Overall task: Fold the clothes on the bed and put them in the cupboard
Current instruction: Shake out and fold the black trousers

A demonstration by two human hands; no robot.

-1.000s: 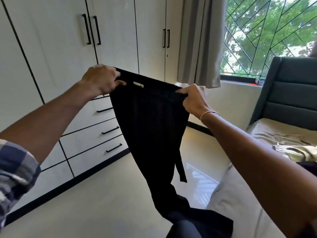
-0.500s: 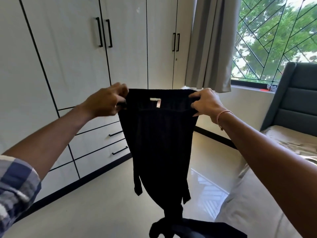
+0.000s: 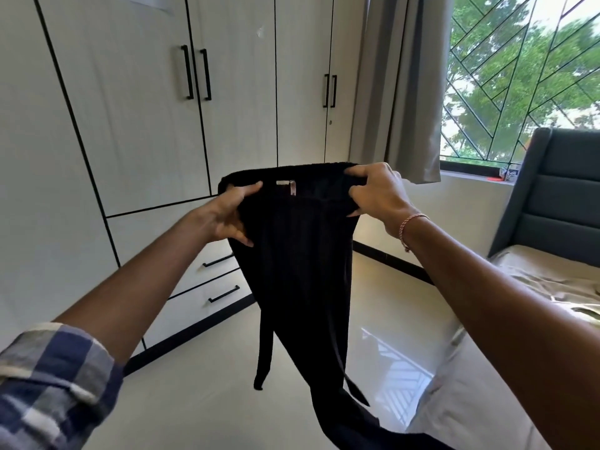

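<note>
Holds the black trousers [image 3: 302, 271] up at the centre of the frame, waistband level and stretched wide, probably to straighten the hanging legs and find the seams before a first fold. Pinches the waistband's left end with the left hand [image 3: 227, 216], thumb laid across the front, fingers curled at the side edge below. Grips the right end with the right hand [image 3: 380, 196], fingers bent tight round bunched cloth. Shows a pale label [image 3: 285, 185] just under the top edge, so likely looks at the inside of the waist. Lets thin ties [image 3: 262, 352] dangle at lower centre. Trails the lower legs out through the bottom of the frame, just beside the bed [image 3: 454, 401] at lower right. Leaves the cupboard [image 3: 130, 108] shut across the upper left, well apart from the trousers: folding judged not yet begun, stowing far off.
</note>
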